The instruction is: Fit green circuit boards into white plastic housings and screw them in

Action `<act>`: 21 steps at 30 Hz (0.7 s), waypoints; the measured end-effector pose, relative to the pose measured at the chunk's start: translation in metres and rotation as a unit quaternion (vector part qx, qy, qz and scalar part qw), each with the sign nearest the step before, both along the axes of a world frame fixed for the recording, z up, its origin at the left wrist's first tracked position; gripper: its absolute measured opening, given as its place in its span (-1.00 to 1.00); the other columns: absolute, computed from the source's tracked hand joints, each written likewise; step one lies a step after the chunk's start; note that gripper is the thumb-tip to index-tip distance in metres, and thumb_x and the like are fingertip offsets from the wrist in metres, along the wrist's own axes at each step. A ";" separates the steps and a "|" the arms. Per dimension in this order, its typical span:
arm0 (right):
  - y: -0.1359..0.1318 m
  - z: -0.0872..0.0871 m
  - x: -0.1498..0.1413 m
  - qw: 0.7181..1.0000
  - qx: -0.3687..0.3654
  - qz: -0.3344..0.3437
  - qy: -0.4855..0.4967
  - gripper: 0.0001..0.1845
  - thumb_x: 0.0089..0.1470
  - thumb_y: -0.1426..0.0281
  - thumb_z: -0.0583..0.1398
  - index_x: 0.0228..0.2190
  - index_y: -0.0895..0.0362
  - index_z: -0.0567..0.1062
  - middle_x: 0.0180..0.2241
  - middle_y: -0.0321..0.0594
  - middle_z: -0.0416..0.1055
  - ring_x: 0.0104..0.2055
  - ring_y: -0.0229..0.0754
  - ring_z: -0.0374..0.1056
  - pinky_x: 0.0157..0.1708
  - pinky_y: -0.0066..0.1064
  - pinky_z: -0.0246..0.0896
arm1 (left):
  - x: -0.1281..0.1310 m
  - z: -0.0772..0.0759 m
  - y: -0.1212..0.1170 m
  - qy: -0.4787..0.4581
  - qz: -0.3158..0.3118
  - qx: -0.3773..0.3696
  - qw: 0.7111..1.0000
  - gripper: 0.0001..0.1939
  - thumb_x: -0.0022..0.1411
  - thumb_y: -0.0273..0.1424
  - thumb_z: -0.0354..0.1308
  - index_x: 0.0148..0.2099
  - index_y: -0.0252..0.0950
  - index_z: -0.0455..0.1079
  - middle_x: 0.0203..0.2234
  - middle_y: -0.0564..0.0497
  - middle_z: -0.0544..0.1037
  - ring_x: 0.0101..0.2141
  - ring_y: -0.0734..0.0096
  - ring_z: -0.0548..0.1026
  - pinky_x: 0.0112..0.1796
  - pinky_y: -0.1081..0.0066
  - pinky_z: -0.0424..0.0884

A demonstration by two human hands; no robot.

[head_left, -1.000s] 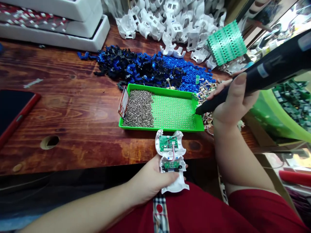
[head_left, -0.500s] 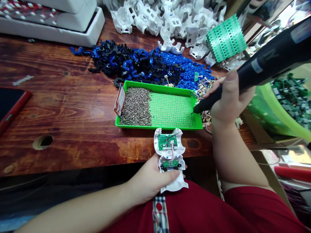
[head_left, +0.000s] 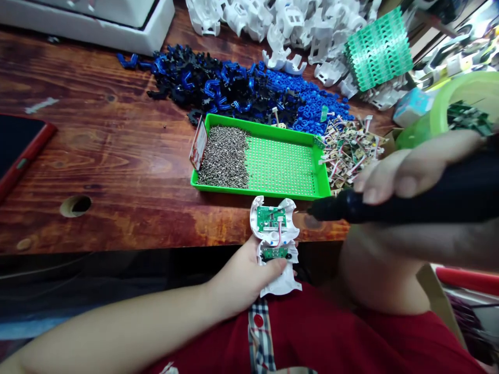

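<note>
My left hand (head_left: 245, 275) grips a white plastic housing (head_left: 286, 280) at the table's front edge, its thumb pressed across the lower half. Two halves lie open, one above the other, with a green circuit board (head_left: 272, 218) in the upper half and a smaller board (head_left: 274, 253) in the lower. A red and white cable joins them. My right hand (head_left: 413, 171), blurred by motion, is wrapped round a black electric screwdriver (head_left: 429, 200). The screwdriver lies nearly level, its tip pointing left, a little right of the upper half and apart from it.
A green tray (head_left: 261, 193) holds many small screws (head_left: 224, 158) at its left end over a perforated plate (head_left: 280, 165). Behind it lie blue and black clips (head_left: 218, 85), blue rings (head_left: 315, 101) and white shells (head_left: 288, 23). Small wired boards (head_left: 351, 148) lie to its right.
My right hand has swung the screwdriver down and toward me, from the tray's right end to beside the housing. My left hand still holds the housing. The view has shifted slightly.
</note>
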State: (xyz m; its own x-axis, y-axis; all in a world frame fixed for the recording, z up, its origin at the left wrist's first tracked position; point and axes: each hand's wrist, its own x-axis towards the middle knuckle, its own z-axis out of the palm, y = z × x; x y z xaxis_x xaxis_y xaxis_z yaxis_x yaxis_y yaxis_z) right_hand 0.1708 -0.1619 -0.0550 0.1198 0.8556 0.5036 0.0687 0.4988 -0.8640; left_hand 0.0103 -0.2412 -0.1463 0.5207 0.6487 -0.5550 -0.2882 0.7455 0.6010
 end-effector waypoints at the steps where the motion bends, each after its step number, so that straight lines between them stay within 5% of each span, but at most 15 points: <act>1: -0.006 0.001 -0.007 1.000 0.018 0.018 0.012 -0.73 -0.01 0.05 0.07 -0.43 -0.03 0.33 -0.69 -0.45 0.19 -0.72 -0.27 0.18 -0.64 -0.33 0.15 | 0.000 0.000 0.000 -0.003 0.008 0.002 1.000 -0.46 0.02 -0.38 0.24 0.06 -0.35 0.22 -0.26 -0.07 0.51 -0.32 0.36 0.47 -0.25 0.38 0.35; 7: -0.007 -0.001 -0.041 0.997 -0.007 -0.012 0.077 -0.61 0.05 -0.01 -0.02 -0.48 0.06 0.22 -0.75 -0.45 0.14 -0.75 -0.24 0.16 -0.74 -0.33 0.11 | 0.000 -0.001 0.000 -0.022 0.009 -0.009 1.000 -0.53 0.01 -0.35 0.24 -0.02 -0.36 0.29 -0.34 -0.07 0.53 -0.33 0.29 0.49 -0.24 0.32 0.37; 21: 0.001 -0.017 -0.024 0.999 -0.035 0.013 -0.031 -0.66 -0.01 0.01 0.07 -0.42 0.00 0.16 -0.72 -0.43 0.14 -0.76 -0.23 0.14 -0.70 -0.32 0.15 | 0.000 -0.003 0.001 -0.025 0.009 -0.016 1.000 -0.47 0.03 -0.41 0.24 0.05 -0.37 0.21 -0.28 -0.09 0.52 -0.37 0.41 0.48 -0.30 0.42 0.37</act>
State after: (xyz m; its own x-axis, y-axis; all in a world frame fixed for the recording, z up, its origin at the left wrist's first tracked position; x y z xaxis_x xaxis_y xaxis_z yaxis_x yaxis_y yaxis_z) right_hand 0.1471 -0.1606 -0.0718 0.0673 0.8914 0.4483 0.1110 0.4398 -0.8912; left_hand 0.0100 -0.2405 -0.1492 0.5358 0.6409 -0.5497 -0.3309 0.7583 0.5616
